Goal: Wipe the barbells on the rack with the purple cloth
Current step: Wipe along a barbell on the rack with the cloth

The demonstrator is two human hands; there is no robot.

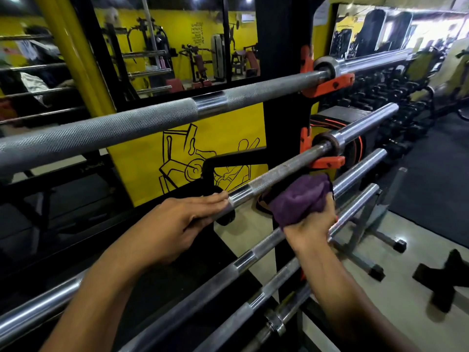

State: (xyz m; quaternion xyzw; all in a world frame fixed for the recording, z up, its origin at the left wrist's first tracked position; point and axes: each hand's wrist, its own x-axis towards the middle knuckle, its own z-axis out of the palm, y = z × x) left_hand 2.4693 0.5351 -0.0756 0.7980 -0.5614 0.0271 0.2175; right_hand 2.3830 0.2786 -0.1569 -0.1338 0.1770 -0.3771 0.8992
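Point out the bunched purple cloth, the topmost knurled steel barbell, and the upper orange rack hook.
Bunched purple cloth (pixel 299 199): head view, middle of the fabric.
Topmost knurled steel barbell (pixel 152 118): head view, knurled shaft.
Upper orange rack hook (pixel 330 85): head view, lower arm.

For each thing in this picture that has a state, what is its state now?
purple cloth: bunched, gripped, against the second barbell.
right hand: grips the cloth.
left hand: flat, fingers straight on the second barbell.
second barbell: resting on its orange hook.
top barbell: resting on the rack, untouched.
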